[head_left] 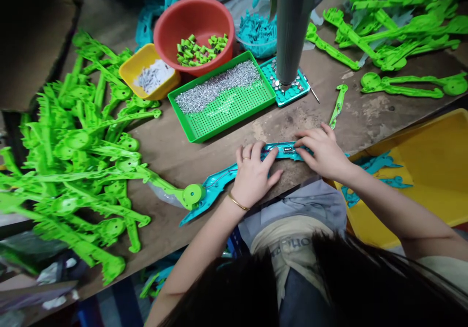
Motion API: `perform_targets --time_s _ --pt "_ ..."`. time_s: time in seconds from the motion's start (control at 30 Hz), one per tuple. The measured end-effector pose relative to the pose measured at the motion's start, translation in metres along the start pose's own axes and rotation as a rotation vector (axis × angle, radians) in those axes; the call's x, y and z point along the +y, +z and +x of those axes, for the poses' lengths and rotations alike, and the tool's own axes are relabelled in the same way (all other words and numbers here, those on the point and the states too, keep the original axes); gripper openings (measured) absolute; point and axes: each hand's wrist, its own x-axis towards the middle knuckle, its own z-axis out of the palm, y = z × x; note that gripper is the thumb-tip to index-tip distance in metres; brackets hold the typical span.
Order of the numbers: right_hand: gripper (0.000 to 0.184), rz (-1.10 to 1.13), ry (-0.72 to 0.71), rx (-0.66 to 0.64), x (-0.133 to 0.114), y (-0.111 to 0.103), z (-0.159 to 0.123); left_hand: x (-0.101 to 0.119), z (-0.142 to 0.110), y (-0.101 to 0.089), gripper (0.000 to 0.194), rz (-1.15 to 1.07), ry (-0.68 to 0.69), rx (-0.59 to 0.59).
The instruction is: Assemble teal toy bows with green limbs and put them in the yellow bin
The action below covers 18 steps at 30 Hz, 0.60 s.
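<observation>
L hand (253,173) & R hand (321,151), fingers spread, on blue part (219,178) (green tray (223,98) nr).

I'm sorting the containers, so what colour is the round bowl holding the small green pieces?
The round bowl is red, seen best in the head view.

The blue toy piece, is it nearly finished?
Some looks done: a thin wire and a silver part sit inside the blue piece. In hand: the left hand and right hand are both on it. Left, I think: closing it up, since its insides show. The tray has lots of little metal bits, but I can't tell if it needs any.
</observation>
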Motion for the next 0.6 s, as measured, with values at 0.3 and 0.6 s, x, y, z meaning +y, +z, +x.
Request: perform_targets --time_s 0.3,0.6 --pt "0.021 -0.05 -0.041 -0.038 0.008 -0.003 -0.003 0.003 0.017 0.007 0.058 -0.073 0.052 0.016" --pt "0.022 -0.182 -0.121 0.027 0.013 0.0 -0.007 -0.001 0.017 0.012 0.064 -0.141 0.048 0.044"
